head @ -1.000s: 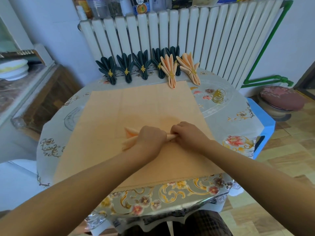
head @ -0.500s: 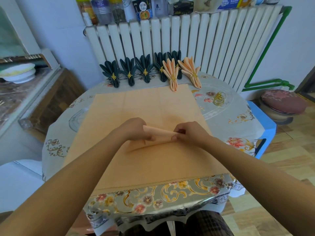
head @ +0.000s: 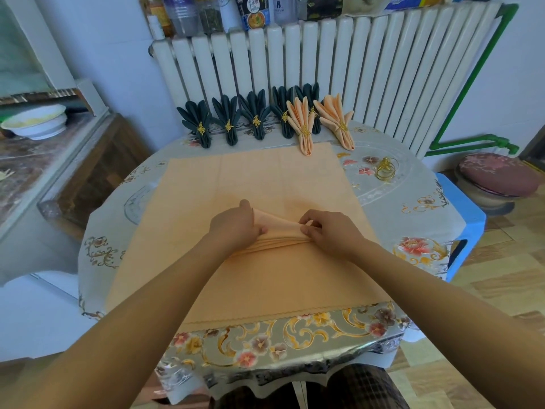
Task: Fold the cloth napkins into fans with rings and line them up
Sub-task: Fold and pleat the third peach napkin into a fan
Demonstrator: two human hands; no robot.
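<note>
Item: peach napkin, mid-counter, on a spread peach cloth. My left hand and right hand each pinch its pleated stack. Advice: keep pleats even, pressed flat. Back row, left to right: five dark fans, two peach fans. Loose gold rings: count unclear.

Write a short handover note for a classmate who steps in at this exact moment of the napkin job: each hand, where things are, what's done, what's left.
Left hand and right hand both pinch the pleated peach napkin on the flat peach cloth.
Done: five dark fans and two peach fans, ringed, in a row by the radiator.
Spare gold rings lie to the right.
Left: finish the pleats, add a ring, place it in the row.
</note>
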